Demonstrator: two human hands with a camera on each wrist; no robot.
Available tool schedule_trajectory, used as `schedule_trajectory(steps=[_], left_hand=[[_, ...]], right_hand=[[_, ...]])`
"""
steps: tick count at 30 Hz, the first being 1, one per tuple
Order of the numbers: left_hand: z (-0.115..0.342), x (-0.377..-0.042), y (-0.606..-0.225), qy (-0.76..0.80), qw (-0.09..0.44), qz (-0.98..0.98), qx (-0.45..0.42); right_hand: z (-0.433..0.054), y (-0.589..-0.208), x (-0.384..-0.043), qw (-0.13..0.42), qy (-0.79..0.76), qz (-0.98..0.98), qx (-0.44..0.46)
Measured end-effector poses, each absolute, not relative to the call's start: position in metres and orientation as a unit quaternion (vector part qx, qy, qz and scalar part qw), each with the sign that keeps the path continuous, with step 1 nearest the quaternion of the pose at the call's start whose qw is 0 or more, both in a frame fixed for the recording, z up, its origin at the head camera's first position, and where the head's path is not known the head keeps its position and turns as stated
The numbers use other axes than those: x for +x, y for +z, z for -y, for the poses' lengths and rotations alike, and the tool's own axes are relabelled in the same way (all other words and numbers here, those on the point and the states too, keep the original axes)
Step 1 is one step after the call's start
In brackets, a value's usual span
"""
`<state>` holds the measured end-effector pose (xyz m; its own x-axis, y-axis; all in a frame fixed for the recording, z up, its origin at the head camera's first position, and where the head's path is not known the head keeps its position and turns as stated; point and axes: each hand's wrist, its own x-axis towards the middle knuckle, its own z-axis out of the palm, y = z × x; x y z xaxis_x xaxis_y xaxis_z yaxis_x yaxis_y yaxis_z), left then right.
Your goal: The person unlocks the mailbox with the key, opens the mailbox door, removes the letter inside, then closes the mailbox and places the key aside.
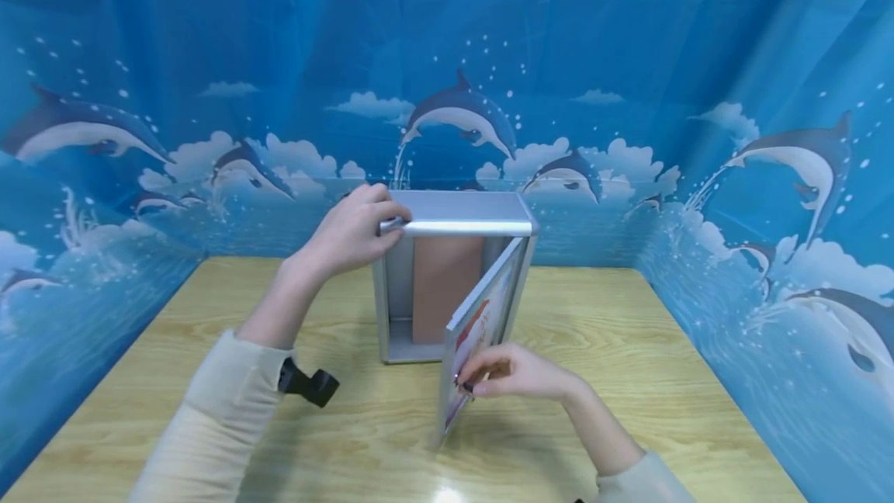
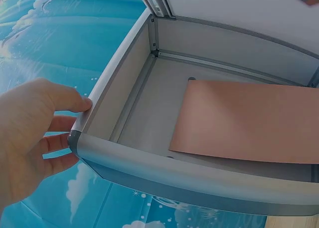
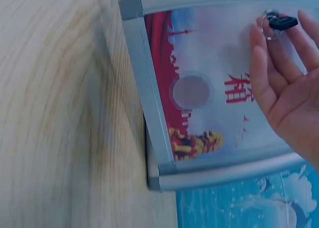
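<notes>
A silver metal-framed box [image 1: 457,208] stands on the table with its front door [image 1: 482,324] swung out to the right. My left hand [image 1: 356,231] grips the box's top left corner; in the left wrist view the thumb lies on the rim and the fingers on the outer side. Inside is a brown-pink panel [image 2: 249,120]. At the door's printed face, my right hand [image 1: 513,371] holds a small black-headed key [image 3: 283,22] on a metal ring between thumb and fingers. Red characters and a round translucent disc [image 3: 192,92] show on the door.
Under the box is a wood-grain table [image 1: 244,301]. A blue curtain [image 1: 314,37] printed with dolphins and clouds surrounds it at the back and sides. A black wrist mount [image 1: 307,383] juts from the left sleeve.
</notes>
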<state>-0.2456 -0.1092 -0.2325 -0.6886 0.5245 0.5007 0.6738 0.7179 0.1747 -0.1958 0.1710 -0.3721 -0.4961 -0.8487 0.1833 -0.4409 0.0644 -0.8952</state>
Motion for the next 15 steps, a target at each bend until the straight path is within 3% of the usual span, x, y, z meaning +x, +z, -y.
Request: schedule_trajectory(steps=[6, 15], left_hand=[[0.110, -0.246, -0.233, -0.178, 0.216, 0.901, -0.331], [0.111, -0.244, -0.234, -0.181, 0.218, 0.899, -0.333]], right_hand=[[-0.194, -0.374, -0.194, 0.252, -0.529, -0.666, -0.462], [-0.233, -0.381, -0.193, 0.286, -0.569, -0.616, -0.464]])
